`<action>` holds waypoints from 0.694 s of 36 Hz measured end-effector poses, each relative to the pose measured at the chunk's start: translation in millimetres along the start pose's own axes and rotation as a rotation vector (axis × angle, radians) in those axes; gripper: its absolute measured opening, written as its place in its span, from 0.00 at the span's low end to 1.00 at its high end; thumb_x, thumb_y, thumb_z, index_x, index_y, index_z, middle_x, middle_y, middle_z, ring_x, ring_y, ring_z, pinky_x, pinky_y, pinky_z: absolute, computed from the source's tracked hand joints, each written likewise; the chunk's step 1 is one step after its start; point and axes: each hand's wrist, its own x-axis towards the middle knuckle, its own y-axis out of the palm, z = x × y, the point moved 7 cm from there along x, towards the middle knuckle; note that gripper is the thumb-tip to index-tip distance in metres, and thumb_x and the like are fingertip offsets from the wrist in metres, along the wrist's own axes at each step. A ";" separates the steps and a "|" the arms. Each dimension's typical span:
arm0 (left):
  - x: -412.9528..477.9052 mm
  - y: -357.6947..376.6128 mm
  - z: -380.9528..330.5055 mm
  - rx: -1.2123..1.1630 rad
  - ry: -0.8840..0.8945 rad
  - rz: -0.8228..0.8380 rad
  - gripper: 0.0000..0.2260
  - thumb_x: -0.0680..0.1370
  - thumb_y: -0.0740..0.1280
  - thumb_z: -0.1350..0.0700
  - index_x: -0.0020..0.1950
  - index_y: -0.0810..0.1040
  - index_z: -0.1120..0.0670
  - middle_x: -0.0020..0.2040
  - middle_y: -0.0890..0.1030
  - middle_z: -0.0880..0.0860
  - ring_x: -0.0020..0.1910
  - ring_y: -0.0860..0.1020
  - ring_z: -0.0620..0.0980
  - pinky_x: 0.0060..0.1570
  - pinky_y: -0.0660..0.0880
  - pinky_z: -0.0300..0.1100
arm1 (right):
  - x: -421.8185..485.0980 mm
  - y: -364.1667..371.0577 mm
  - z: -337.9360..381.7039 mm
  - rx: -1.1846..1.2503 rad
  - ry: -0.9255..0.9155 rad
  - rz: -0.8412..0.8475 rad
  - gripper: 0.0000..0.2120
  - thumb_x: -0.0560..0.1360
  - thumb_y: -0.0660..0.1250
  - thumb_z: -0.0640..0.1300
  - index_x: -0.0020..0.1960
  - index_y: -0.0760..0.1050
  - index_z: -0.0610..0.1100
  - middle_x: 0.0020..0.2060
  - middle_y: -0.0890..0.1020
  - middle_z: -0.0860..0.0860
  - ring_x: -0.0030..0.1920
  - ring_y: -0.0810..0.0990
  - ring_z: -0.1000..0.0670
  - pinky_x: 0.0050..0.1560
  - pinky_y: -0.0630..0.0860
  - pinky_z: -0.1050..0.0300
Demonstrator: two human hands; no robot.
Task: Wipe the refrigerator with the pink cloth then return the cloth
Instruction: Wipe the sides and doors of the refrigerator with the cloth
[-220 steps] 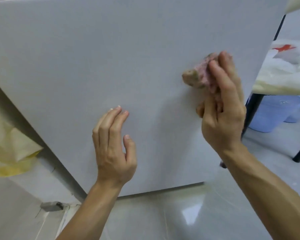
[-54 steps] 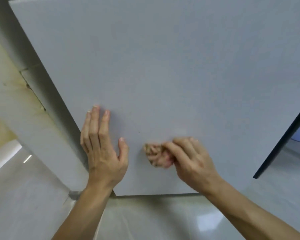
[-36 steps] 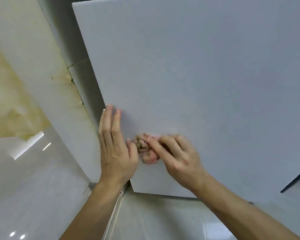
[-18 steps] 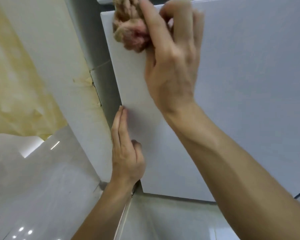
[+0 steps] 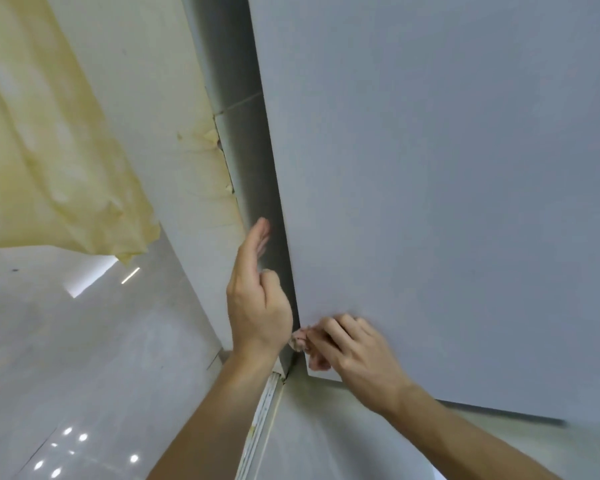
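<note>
Right hand [image 5: 352,348] is bunched tight round the pink cloth [image 5: 300,339], w/ only a small wad poking out past the fingers. Cloth is pressed on the refrigerator [image 5: 447,185] at its bottom-left front corner, right by the edge where front meets side. Left hand [image 5: 257,306] is flat & empty, fingers straight and together, lying along the fridge's grey side panel just left of that same corner; thumb side nearly touches the cloth.

Progress, as a guess: wiping is under way, now at the lowest corner of the front. Can't tell from here how much of the front is clean, it looks plain grey w/ no obvious marks. Side panel prob. not done. Returning the cloth not yet started; its home spot isn't in view.

Around: a wall [image 5: 146,98] w/ peeling yellowish paper [image 5: 49,150] left of the fridge, glossy floor [image 5: 66,358] below. Narrow gap between wall & fridge side leaves little room for the left hand.
</note>
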 end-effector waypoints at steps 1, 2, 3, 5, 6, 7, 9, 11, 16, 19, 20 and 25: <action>-0.9 1.5 0.0 0.004 -0.004 0.003 0.27 0.80 0.53 0.65 0.79 0.69 0.51 0.74 0.77 0.49 0.74 0.74 0.42 0.73 0.70 0.37 | 5.0 -8.1 -0.7 0.013 0.029 -0.031 0.24 0.88 0.48 0.40 0.56 0.84 0.41 0.48 0.81 0.47 0.45 0.77 0.45 0.41 0.73 0.51; -1.4 2.5 -0.8 0.003 -0.008 -0.002 0.25 0.82 0.54 0.63 0.79 0.69 0.50 0.74 0.77 0.48 0.74 0.74 0.41 0.73 0.71 0.38 | 12.3 -18.9 -2.6 0.023 0.072 -0.077 0.24 0.88 0.48 0.39 0.56 0.84 0.40 0.47 0.81 0.46 0.44 0.77 0.44 0.41 0.72 0.51; -1.5 2.8 -2.2 -0.004 -0.007 -0.010 0.24 0.83 0.54 0.62 0.79 0.69 0.50 0.74 0.77 0.48 0.74 0.74 0.41 0.73 0.71 0.39 | 21.9 -31.6 -6.3 0.027 0.120 -0.138 0.23 0.88 0.49 0.39 0.57 0.84 0.40 0.47 0.81 0.45 0.43 0.76 0.44 0.41 0.72 0.50; 0.1 1.9 -7.4 -0.029 0.010 -0.032 0.22 0.84 0.54 0.60 0.78 0.70 0.50 0.74 0.77 0.48 0.74 0.74 0.42 0.73 0.72 0.42 | 53.0 -65.6 -15.1 0.034 0.195 -0.284 0.19 0.86 0.53 0.36 0.59 0.84 0.40 0.47 0.81 0.44 0.43 0.74 0.43 0.39 0.74 0.47; 1.4 1.2 -9.7 -0.039 0.019 -0.043 0.21 0.85 0.54 0.59 0.78 0.70 0.51 0.74 0.77 0.49 0.74 0.74 0.43 0.72 0.72 0.42 | 72.6 -86.3 -19.8 0.035 0.221 -0.371 0.17 0.85 0.56 0.34 0.60 0.84 0.40 0.47 0.81 0.43 0.43 0.74 0.43 0.39 0.75 0.45; 3.0 0.6 -12.0 -0.053 0.025 -0.052 0.21 0.85 0.54 0.59 0.78 0.71 0.53 0.74 0.77 0.49 0.74 0.74 0.44 0.72 0.72 0.42 | 93.9 -108.5 -25.2 0.036 0.244 -0.462 0.16 0.85 0.59 0.34 0.61 0.84 0.40 0.47 0.81 0.42 0.44 0.74 0.43 0.40 0.76 0.45; 5.5 -0.1 -15.4 -0.102 0.026 -0.065 0.21 0.86 0.53 0.58 0.78 0.72 0.58 0.74 0.77 0.51 0.75 0.74 0.46 0.73 0.71 0.43 | 137.6 -153.8 -37.1 0.050 0.282 -0.650 0.14 0.85 0.61 0.36 0.60 0.85 0.40 0.46 0.82 0.41 0.46 0.74 0.42 0.43 0.75 0.46; 8.7 0.2 -17.6 -0.127 0.015 -0.075 0.22 0.86 0.52 0.56 0.79 0.70 0.59 0.75 0.77 0.51 0.76 0.73 0.46 0.75 0.70 0.45 | 177.4 -191.7 -49.9 0.082 0.320 -0.840 0.15 0.85 0.60 0.36 0.58 0.86 0.40 0.46 0.82 0.39 0.48 0.70 0.43 0.44 0.73 0.46; 19.3 4.8 -19.1 -0.230 -0.013 -0.108 0.25 0.85 0.51 0.52 0.79 0.70 0.60 0.75 0.77 0.55 0.76 0.73 0.49 0.76 0.70 0.52 | 222.7 -212.4 -58.2 0.081 0.354 -0.932 0.12 0.79 0.70 0.33 0.60 0.85 0.38 0.49 0.83 0.40 0.51 0.67 0.44 0.43 0.76 0.43; 25.4 2.2 -10.6 -0.307 -0.104 -0.211 0.23 0.86 0.50 0.56 0.73 0.75 0.65 0.69 0.81 0.57 0.71 0.78 0.47 0.73 0.73 0.56 | 178.7 -168.2 -37.0 0.039 0.285 -0.796 0.10 0.83 0.67 0.37 0.62 0.85 0.39 0.51 0.84 0.42 0.50 0.73 0.42 0.44 0.76 0.43; 25.6 1.3 -6.8 -0.294 -0.128 -0.242 0.22 0.85 0.50 0.56 0.68 0.78 0.65 0.65 0.83 0.56 0.67 0.80 0.44 0.70 0.75 0.57 | 155.9 -146.2 -28.6 0.022 0.235 -0.711 0.11 0.84 0.65 0.37 0.61 0.85 0.39 0.52 0.85 0.43 0.49 0.77 0.42 0.44 0.77 0.43; 11.3 16.3 2.7 -0.205 -0.120 -0.177 0.19 0.86 0.51 0.52 0.76 0.70 0.50 0.73 0.77 0.52 0.74 0.75 0.45 0.76 0.71 0.49 | 17.0 -31.0 -15.7 0.001 -0.024 -0.219 0.11 0.85 0.67 0.45 0.61 0.84 0.42 0.56 0.85 0.49 0.49 0.77 0.46 0.40 0.74 0.49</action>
